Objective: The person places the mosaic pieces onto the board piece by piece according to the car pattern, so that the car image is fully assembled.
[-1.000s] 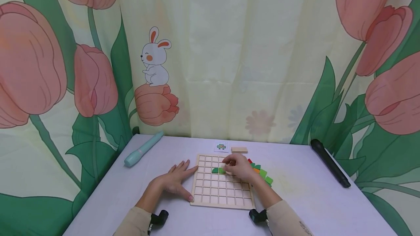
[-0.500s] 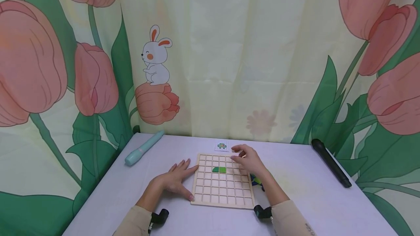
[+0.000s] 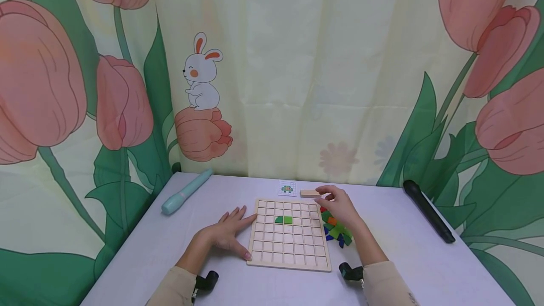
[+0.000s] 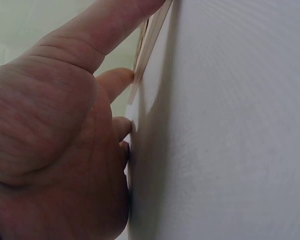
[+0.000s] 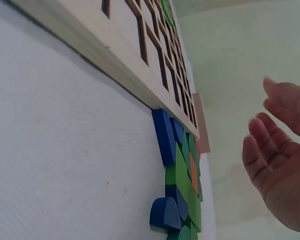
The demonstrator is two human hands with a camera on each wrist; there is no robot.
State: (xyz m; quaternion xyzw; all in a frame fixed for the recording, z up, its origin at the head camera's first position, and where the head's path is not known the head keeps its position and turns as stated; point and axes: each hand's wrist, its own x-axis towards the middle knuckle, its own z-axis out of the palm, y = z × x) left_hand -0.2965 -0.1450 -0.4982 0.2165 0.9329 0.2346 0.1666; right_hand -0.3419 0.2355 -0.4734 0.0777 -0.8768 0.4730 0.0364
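Note:
A wooden grid board (image 3: 289, 262) lies on the table; one dark green rounded piece (image 3: 278, 220) and one light green square (image 3: 288, 220) sit side by side in its upper cells. Against the board's left edge rests my left hand (image 3: 227, 234), fingers spread, thumb and forefinger touching the frame. My right hand (image 3: 340, 206) hovers over the board's upper right corner, fingers loosely bent, nothing between them in the right wrist view. Below it is a pile of coloured blocks (image 3: 337, 230) in green, blue, orange and red, partly hidden by the hand.
Behind the board lie a small card (image 3: 287, 188) with a turtle-like picture and a flat wooden block (image 3: 309, 193). A teal stick-like object (image 3: 187, 192) is at the far left, a black one (image 3: 428, 211) at the far right. A printed curtain (image 3: 280, 84) hangs behind the table.
My right hand has left the light green square, lifting away and moving right toward the pile. More of the blocks and the wooden block show now. The left hand has stayed in place.

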